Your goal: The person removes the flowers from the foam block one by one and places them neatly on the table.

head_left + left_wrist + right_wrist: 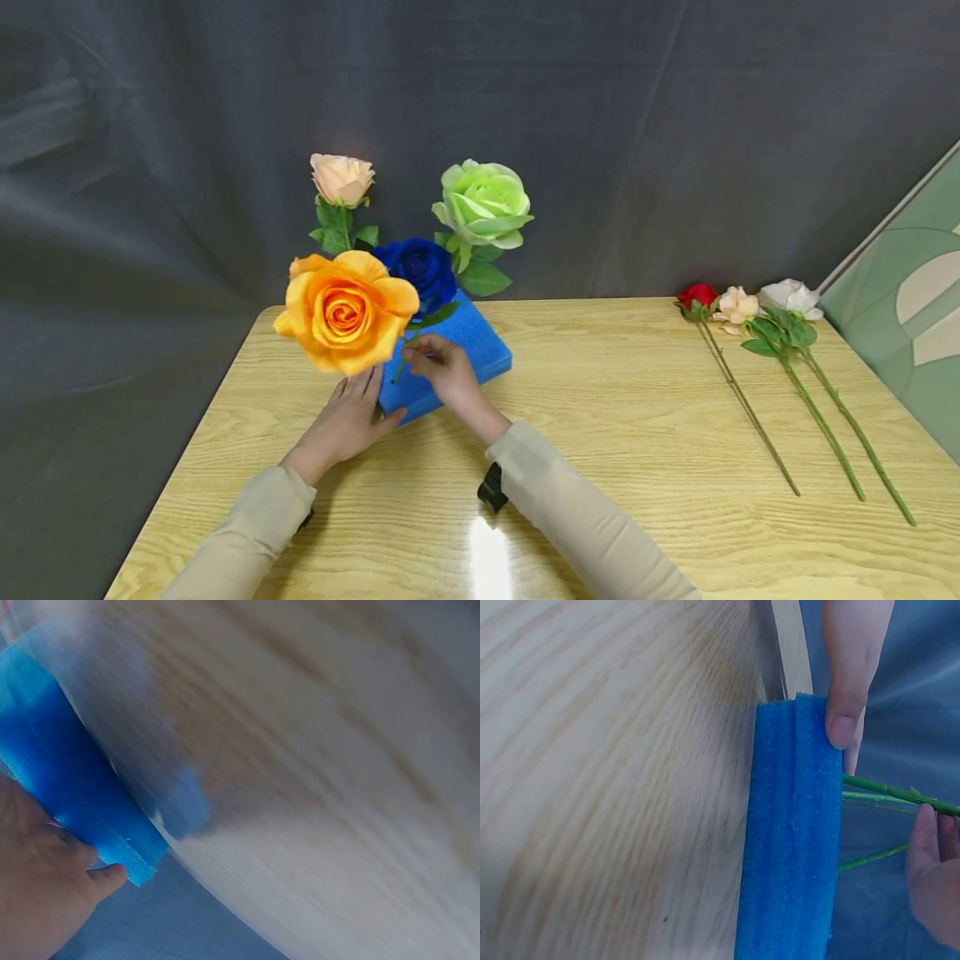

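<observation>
A blue foam block [482, 340] sits toward the left of a wooden table [600, 400], with green stems rising from its top. The left hand [348, 421] steadies it: fingers extended along the left edge, thumb pressed to the near side. The right hand [447, 372] is over the block, thumb and fingers pinching a green stem [398, 368]—which bloom it bears I cannot tell.

Four roses stand over the block: a large orange rose [345, 312] in front, a blue rose [420, 271] just behind it, a peach rose [342, 179] at back left and a green rose [483, 204] at back right. The orange and blue blooms hide part of the block from the head view.

Well apart, at the table's right, lie a red rose [698, 296], a cream rose [737, 306] and a white rose [791, 297]—stems toward the viewer. A dark curtain [570, 125] hangs behind; a green panel [915, 304] stands at right.
</observation>
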The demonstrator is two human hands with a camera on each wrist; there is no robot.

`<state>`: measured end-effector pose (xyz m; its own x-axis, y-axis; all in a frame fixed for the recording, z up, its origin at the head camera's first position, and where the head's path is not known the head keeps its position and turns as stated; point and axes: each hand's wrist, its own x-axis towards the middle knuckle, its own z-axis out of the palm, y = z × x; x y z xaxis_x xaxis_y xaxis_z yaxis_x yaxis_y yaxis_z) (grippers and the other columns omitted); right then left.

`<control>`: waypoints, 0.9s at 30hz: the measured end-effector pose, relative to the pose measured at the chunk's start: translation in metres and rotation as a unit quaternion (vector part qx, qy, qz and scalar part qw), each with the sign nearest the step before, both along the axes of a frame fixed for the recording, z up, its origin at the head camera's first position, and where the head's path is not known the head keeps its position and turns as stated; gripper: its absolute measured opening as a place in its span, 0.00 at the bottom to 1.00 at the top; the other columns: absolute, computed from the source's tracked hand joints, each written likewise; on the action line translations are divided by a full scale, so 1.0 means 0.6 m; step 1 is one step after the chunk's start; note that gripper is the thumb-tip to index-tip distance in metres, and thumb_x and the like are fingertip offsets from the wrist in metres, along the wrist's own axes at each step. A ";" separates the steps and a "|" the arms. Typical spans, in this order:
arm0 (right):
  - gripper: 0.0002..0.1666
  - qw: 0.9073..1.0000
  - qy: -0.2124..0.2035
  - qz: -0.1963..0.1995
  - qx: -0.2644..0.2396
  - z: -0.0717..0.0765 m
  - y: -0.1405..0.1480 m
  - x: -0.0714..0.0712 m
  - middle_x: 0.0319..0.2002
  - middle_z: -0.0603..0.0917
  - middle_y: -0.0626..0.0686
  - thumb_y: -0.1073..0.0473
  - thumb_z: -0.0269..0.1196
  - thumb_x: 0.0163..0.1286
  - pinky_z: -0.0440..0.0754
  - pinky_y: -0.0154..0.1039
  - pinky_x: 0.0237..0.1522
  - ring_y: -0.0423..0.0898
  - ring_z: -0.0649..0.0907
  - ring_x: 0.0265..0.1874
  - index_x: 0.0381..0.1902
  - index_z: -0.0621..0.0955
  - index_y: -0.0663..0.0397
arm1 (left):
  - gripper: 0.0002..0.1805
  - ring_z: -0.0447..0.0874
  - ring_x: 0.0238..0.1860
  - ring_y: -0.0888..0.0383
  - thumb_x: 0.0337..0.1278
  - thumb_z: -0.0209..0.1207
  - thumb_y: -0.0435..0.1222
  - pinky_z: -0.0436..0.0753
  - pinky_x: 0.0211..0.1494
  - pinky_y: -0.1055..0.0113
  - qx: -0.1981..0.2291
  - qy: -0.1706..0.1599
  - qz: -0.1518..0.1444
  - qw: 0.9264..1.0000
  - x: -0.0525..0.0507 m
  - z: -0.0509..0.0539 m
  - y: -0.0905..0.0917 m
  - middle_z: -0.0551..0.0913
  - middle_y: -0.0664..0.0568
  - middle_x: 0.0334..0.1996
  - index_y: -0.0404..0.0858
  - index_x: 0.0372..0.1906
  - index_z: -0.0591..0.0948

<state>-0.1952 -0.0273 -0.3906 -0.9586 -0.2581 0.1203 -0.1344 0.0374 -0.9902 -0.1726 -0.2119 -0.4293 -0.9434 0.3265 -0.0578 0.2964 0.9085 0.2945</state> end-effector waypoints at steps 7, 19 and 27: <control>0.12 1.000 0.023 -0.012 -0.011 0.004 0.002 0.001 0.43 0.81 0.68 0.65 0.57 0.70 0.85 0.39 0.48 0.62 0.83 0.46 0.44 0.79 0.71 | 0.50 0.40 0.77 0.39 0.65 0.49 0.58 0.49 0.74 0.37 0.002 -0.019 0.007 1.000 -0.001 0.001 0.000 0.41 0.38 0.77 0.30 0.75 0.43; 0.09 0.999 0.033 -0.016 -0.024 -0.002 0.003 -0.006 0.46 0.80 0.68 0.66 0.56 0.70 0.84 0.40 0.48 0.66 0.82 0.47 0.39 0.77 0.72 | 0.50 0.38 0.77 0.40 0.65 0.49 0.58 0.48 0.74 0.37 0.007 -0.026 0.009 1.000 -0.001 0.003 -0.001 0.41 0.36 0.76 0.29 0.75 0.44; 0.09 0.998 0.044 -0.016 -0.034 -0.002 0.005 -0.009 0.42 0.78 0.68 0.68 0.55 0.70 0.85 0.39 0.47 0.68 0.81 0.46 0.41 0.77 0.73 | 0.51 0.38 0.77 0.40 0.64 0.48 0.60 0.47 0.75 0.38 0.004 -0.028 0.006 1.000 -0.001 0.002 -0.003 0.38 0.37 0.77 0.30 0.75 0.43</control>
<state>-0.2004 -0.0243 -0.3921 -0.9511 -0.2162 0.2207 -0.2208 -0.0239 -0.9750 -0.1735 -0.2134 -0.4278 -0.9425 0.3161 -0.1082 0.2683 0.9092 0.3184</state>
